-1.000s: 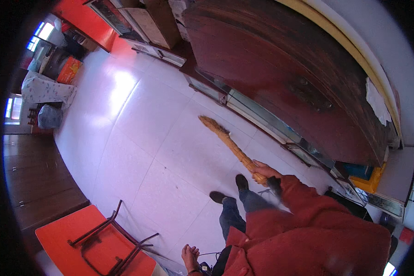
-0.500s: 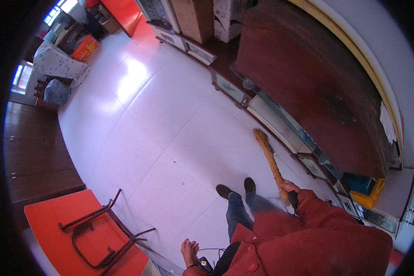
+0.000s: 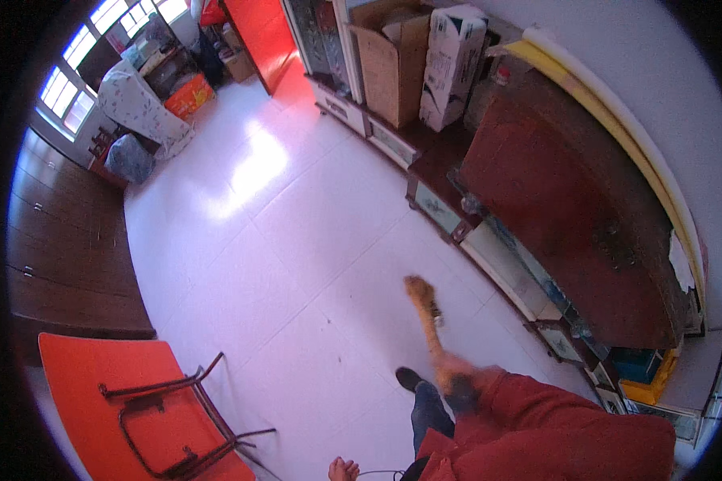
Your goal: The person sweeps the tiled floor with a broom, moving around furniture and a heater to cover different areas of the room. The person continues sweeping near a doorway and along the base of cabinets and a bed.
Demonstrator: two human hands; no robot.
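My right hand [image 3: 455,370] grips the handle of a short straw hand broom [image 3: 427,319], closed around it and blurred by motion. The broom's tan head points away from me over the pale tiled floor [image 3: 313,264]. Low at the bottom edge is my left hand [image 3: 343,470], its fingers curled in with nothing visible in them. A thin dark cable [image 3: 381,472] runs beside it. My dark shoe [image 3: 409,378] shows on the tiles just left of the right hand.
An orange-red folding table [image 3: 128,361] with dark metal legs lies tipped at the lower left. Dark cabinets [image 3: 72,256] line the left. Along the right runs a low glass-fronted cabinet [image 3: 501,260] bearing a large reddish-brown board [image 3: 545,216] and cartons [image 3: 393,68]. Farther back stands a cloth-covered piece [image 3: 140,104].
The broom has swung left, away from the low cabinet, and my right hand has moved left and down with it. My left hand sits lower in view. The view has shifted.
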